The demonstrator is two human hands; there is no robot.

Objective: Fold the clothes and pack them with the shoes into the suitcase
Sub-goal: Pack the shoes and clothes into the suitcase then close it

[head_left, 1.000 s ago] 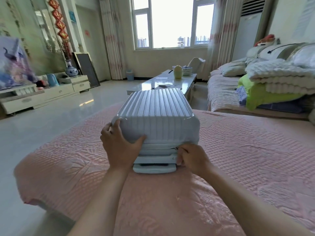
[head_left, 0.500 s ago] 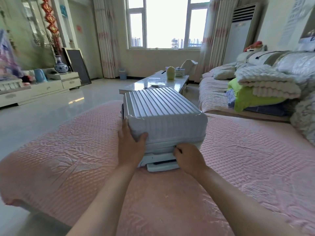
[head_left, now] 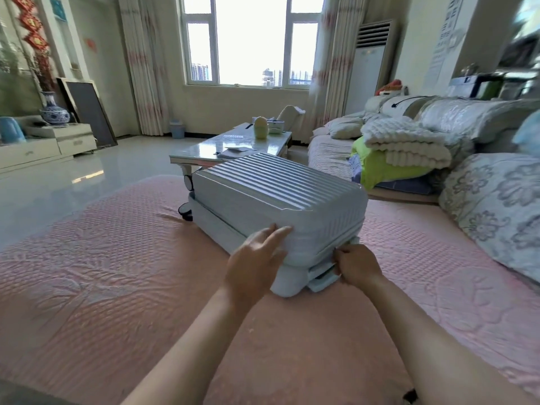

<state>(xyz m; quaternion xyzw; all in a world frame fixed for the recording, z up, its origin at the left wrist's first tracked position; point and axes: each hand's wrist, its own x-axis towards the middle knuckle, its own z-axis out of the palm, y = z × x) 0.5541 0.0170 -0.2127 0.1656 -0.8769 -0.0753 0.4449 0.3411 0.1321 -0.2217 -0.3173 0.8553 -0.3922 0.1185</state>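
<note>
A pale blue ribbed hard-shell suitcase [head_left: 274, 197] lies flat and closed on the pink bedspread [head_left: 111, 276], its wheels pointing away to the left. My left hand [head_left: 254, 261] rests flat against the near corner of its lid, fingers straight. At the seam on the suitcase's near end, my right hand [head_left: 358, 266] pinches something small that looks like the zipper pull. No clothes or shoes show on the bed; whatever is inside the case is hidden.
A sofa [head_left: 330, 153] to the right carries folded blankets [head_left: 403, 144] and a green cover. A floral pillow [head_left: 496, 206] lies at the bed's right side. Beyond the suitcase stands a glossy coffee table [head_left: 204, 150] holding a yellow jar. Shiny floor lies to the left.
The suitcase now sits turned, its near end swung toward the right. My right hand has travelled right along the seam, and my left hand has shifted onto the near corner.
</note>
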